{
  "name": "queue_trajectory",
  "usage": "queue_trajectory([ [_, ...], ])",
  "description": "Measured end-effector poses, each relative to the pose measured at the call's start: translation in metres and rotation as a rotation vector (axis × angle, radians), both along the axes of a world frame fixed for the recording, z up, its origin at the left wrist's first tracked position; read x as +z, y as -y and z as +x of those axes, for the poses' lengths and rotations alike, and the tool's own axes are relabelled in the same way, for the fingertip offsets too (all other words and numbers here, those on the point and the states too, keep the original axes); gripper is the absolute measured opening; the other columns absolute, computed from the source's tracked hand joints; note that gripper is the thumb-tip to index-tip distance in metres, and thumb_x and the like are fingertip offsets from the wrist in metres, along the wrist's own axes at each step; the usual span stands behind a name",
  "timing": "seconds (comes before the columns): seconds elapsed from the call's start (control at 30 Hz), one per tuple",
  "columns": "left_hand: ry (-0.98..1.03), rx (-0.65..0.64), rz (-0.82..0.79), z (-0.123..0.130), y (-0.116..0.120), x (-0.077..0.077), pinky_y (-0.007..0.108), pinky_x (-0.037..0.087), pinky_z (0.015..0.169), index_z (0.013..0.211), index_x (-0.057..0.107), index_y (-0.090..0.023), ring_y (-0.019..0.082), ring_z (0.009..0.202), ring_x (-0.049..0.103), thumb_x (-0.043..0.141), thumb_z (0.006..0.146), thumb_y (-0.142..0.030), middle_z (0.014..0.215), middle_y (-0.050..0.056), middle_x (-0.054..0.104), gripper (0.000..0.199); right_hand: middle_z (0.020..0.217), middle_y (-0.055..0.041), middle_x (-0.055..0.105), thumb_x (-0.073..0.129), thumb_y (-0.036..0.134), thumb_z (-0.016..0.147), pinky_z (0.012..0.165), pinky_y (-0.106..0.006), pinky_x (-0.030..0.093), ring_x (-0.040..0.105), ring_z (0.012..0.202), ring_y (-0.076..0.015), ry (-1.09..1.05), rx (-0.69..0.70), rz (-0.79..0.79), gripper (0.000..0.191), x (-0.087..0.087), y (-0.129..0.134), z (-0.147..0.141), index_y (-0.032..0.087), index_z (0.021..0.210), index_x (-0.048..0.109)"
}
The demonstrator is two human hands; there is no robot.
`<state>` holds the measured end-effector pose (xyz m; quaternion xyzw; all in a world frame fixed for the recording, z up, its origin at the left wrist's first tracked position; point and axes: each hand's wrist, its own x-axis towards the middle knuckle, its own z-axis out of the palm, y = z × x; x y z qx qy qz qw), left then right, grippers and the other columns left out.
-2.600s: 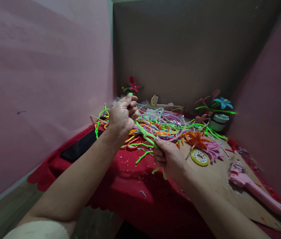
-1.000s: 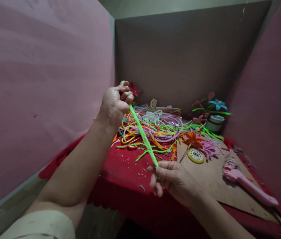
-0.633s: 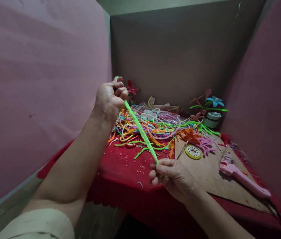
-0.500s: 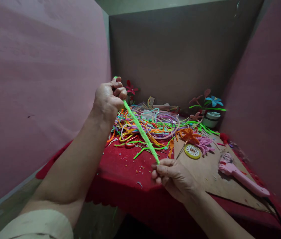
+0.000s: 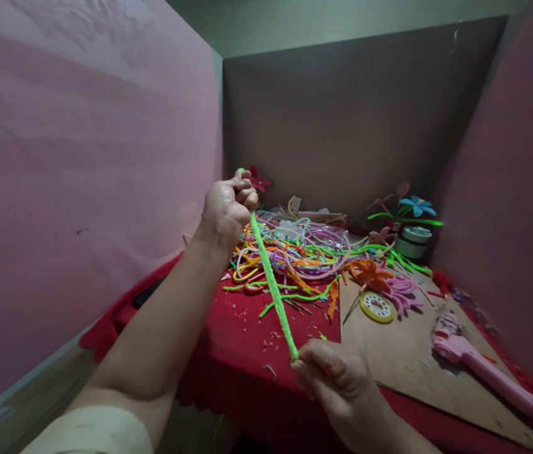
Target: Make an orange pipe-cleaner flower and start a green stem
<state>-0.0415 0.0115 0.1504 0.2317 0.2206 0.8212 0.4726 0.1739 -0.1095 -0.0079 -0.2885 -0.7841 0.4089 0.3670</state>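
Observation:
A bright green fuzzy strip (image 5: 273, 288) is stretched taut at a slant between my two hands, over the red tablecloth. My left hand (image 5: 232, 200) is closed in a fist round its upper end, with a green tip poking out above the fingers. Lower down, near the table's front edge, my right hand (image 5: 335, 378) pinches the bottom end between thumb and fingers. Behind the strip lies a tangled pile of coloured pipe cleaners (image 5: 304, 249).
A brown board (image 5: 389, 353) on the right bears a pink glue gun (image 5: 488, 372), a yellow-rimmed spool (image 5: 377, 307) and an orange fuzzy flower (image 5: 370, 274). Behind stands a pale pot (image 5: 413, 241) beside a blue flower (image 5: 418, 205). Panels enclose the table.
My right hand has moved down toward the table's front edge and its fingers have closed more tightly. The green strip shows longer and steeper. The whole view has shifted slightly.

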Motion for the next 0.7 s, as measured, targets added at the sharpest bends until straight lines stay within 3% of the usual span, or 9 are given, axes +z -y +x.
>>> queue_trajectory([
  [0.07, 0.018, -0.025, 0.004, 0.000, 0.000, 0.000, 0.013, 0.014, 0.026, 0.072, 0.052, -0.013, 0.001, 0.029, 0.021, 0.038, 0.073, 0.005, 0.046, -0.008, 0.031, 0.023, 0.053, 0.0019, 0.045, 0.048, 0.031, 0.083, 0.049, -0.022, 0.032, 0.041, 0.050, -0.0091, 0.079, -0.016, 0.008, 0.029, 0.004, -0.006, 0.004, 0.016, 0.058, 0.052],
  [0.13, 0.032, -0.058, 0.014, 0.000, 0.001, 0.000, 0.014, 0.014, 0.026, 0.070, 0.051, -0.013, 0.001, 0.029, 0.021, 0.038, 0.073, 0.006, 0.046, -0.008, 0.030, 0.023, 0.055, 0.0004, 0.050, 0.049, 0.035, 0.082, 0.050, -0.022, 0.035, 0.045, 0.053, -0.0103, 0.165, 0.024, -0.145, 0.029, 0.015, -0.019, 0.012, 0.016, 0.061, 0.056],
  [0.2, 0.038, -0.100, 0.038, 0.001, 0.003, 0.001, 0.014, 0.014, 0.027, 0.069, 0.051, -0.012, 0.001, 0.029, 0.020, 0.038, 0.073, 0.007, 0.045, -0.008, 0.029, 0.023, 0.073, -0.0035, 0.061, 0.058, 0.038, 0.077, 0.062, -0.025, 0.042, 0.055, 0.067, -0.0140, 0.187, 0.146, -0.288, 0.023, 0.029, -0.038, 0.023, 0.017, 0.078, 0.063],
  [0.27, 0.045, -0.143, 0.055, 0.003, 0.004, 0.000, 0.014, 0.014, 0.027, 0.068, 0.051, -0.012, 0.001, 0.029, 0.020, 0.039, 0.073, 0.006, 0.045, -0.008, 0.029, 0.023, 0.102, -0.0083, 0.064, 0.064, 0.046, 0.070, 0.080, -0.031, 0.043, 0.058, 0.092, -0.0200, 0.045, 0.282, -0.348, 0.043, 0.043, -0.058, 0.033, 0.021, 0.105, 0.062],
  [0.33, 0.054, -0.178, 0.055, 0.005, 0.005, -0.003, 0.014, 0.014, 0.027, 0.068, 0.050, -0.013, 0.001, 0.029, 0.021, 0.039, 0.073, 0.006, 0.045, -0.007, 0.031, 0.023, 0.114, -0.0140, 0.060, 0.063, 0.061, 0.063, 0.088, -0.040, 0.040, 0.055, 0.105, -0.0275, -0.129, 0.491, -0.426, 0.070, 0.050, -0.076, 0.040, 0.020, 0.119, 0.056],
  [0.4, 0.062, -0.207, 0.042, 0.006, 0.004, -0.007, 0.014, 0.014, 0.027, 0.067, 0.050, -0.013, 0.001, 0.030, 0.021, 0.039, 0.074, 0.007, 0.046, -0.007, 0.032, 0.024, 0.122, -0.0185, 0.056, 0.060, 0.075, 0.050, 0.090, -0.047, 0.038, 0.051, 0.110, -0.0346, -0.300, 0.668, -0.507, 0.093, 0.052, -0.089, 0.042, 0.019, 0.124, 0.052],
  [0.5, 0.077, -0.262, 0.015, 0.006, 0.002, -0.015, 0.014, 0.015, 0.027, 0.067, 0.049, -0.013, 0.001, 0.030, 0.022, 0.037, 0.077, 0.005, 0.046, -0.007, 0.032, 0.024, 0.122, -0.0196, 0.056, 0.060, 0.080, 0.038, 0.090, -0.049, 0.038, 0.051, 0.111, -0.0362, -0.413, 0.705, -0.604, 0.105, 0.048, -0.097, 0.032, 0.016, 0.121, 0.056],
  [0.6, 0.095, -0.321, -0.025, 0.009, -0.001, -0.024, 0.014, 0.015, 0.027, 0.068, 0.050, -0.012, 0.001, 0.029, 0.022, 0.037, 0.081, 0.001, 0.044, -0.007, 0.031, 0.023, 0.118, -0.0169, 0.059, 0.059, 0.076, 0.050, 0.088, -0.042, 0.042, 0.056, 0.105, -0.0284, -0.426, 0.596, -0.703, 0.088, 0.043, -0.098, 0.008, 0.015, 0.114, 0.059],
  [0.7, 0.104, -0.340, -0.056, 0.016, -0.004, -0.034, 0.014, 0.014, 0.027, 0.068, 0.051, -0.012, 0.001, 0.029, 0.020, 0.038, 0.083, -0.002, 0.043, -0.007, 0.032, 0.022, 0.093, -0.0114, 0.069, 0.062, 0.054, 0.070, 0.081, -0.035, 0.046, 0.064, 0.082, -0.0188, -0.424, 0.469, -0.756, 0.047, 0.040, -0.098, -0.020, 0.015, 0.097, 0.065],
])
